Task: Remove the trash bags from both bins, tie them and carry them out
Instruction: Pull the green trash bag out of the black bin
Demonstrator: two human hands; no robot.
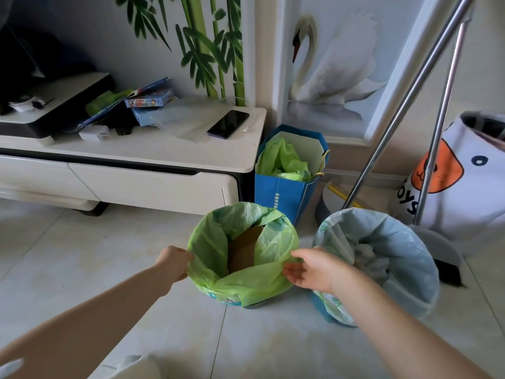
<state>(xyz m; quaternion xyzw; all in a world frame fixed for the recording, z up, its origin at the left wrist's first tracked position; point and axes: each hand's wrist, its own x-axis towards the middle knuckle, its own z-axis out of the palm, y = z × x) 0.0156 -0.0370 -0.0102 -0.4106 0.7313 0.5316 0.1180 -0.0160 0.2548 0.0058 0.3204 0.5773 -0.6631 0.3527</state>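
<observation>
A bin lined with a green trash bag (218, 280) stands on the tiled floor in the middle; brown waste shows inside. To its right stands a second bin lined with a pale blue bag (404, 242), with white rubbish in it. My left hand (175, 262) grips the green bag's rim on its left side. My right hand (311, 268) reaches the bag's right rim, palm turned up, thumb on the plastic and fingers fairly straight below the folded edge.
A blue paper bag (284, 198) with green plastic inside stands behind the bins beside a white TV cabinet (153, 170) holding a phone (228, 123). Metal broom handles (434, 149), a dustpan (442, 242) and a white toy basket (470, 192) crowd the right.
</observation>
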